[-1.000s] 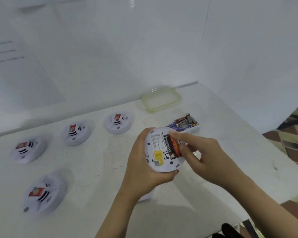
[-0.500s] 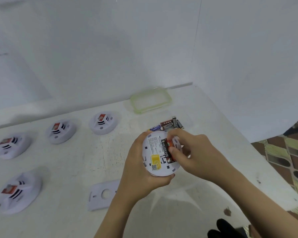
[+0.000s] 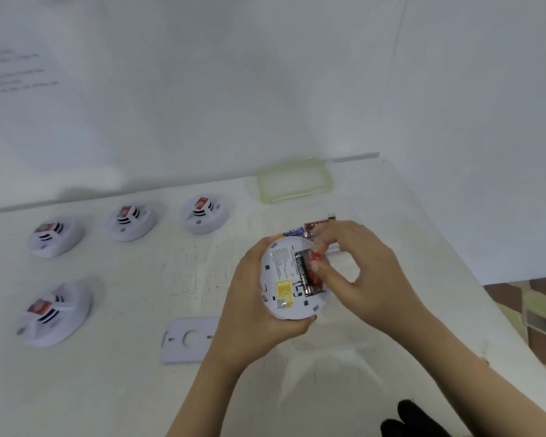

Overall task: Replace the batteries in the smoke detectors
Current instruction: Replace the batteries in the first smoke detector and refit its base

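My left hand (image 3: 252,307) grips a white round smoke detector (image 3: 289,279), back side up, above the table's middle. Its back shows a yellow sticker, printed text and an open battery bay holding a dark battery. My right hand (image 3: 360,275) pinches a red battery (image 3: 316,268) with thumb and fingers at the bay's right side. Behind the hands lie loose batteries (image 3: 309,228) in a clear container, partly hidden.
Several smoke detectors lie face up on the white table (image 3: 123,389): a row of three at the back left (image 3: 202,214) and one nearer (image 3: 52,313). A white mounting plate (image 3: 186,339) lies beside my left wrist. A green-rimmed lid (image 3: 293,179) sits by the wall.
My right hand has curled closer over the battery bay with the red battery. The camera has shifted, so the table's objects appear displaced.
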Motion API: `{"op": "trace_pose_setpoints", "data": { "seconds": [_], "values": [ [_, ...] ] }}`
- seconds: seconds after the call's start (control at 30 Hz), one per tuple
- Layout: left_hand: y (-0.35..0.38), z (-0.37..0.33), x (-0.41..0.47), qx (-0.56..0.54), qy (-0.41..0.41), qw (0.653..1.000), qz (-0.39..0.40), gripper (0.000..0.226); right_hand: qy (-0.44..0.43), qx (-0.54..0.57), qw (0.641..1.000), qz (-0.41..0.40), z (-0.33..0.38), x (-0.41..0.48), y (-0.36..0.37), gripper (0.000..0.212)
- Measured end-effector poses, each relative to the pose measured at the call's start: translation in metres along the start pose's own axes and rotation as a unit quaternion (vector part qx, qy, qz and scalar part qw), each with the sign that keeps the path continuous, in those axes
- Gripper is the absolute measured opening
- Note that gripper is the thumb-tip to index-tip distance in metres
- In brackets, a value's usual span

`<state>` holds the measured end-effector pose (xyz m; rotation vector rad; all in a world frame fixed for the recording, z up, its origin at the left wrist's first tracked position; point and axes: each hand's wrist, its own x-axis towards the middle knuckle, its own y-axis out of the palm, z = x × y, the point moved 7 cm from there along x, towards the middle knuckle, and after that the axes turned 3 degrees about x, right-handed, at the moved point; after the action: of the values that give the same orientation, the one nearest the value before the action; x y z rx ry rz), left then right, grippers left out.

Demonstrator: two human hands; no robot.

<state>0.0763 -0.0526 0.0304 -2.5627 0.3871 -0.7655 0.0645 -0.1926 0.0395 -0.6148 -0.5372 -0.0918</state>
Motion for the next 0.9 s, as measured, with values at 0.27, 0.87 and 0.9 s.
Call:
{"op": "trace_pose_setpoints", "data": {
  "seconds": [0.27,0.87,0.9],
  "values": [
    [-0.013,0.046,-0.014,0.030,-0.106,0.993,-0.040,0.104,0.040,0.113,0.991,-0.053,-0.009,-0.013,-0.018,0.010],
    [0.001,0.030,-0.016,0.057,-0.071,0.996,0.003,0.102,-0.062,-0.091,0.977,0.185,-0.017,0.007,0.001,0.067],
    [0.003,0.030,-0.016,0.058,-0.070,0.996,0.008,0.103,-0.064,-0.093,0.974,0.197,-0.018,0.008,0.003,0.069]
  ]
}}
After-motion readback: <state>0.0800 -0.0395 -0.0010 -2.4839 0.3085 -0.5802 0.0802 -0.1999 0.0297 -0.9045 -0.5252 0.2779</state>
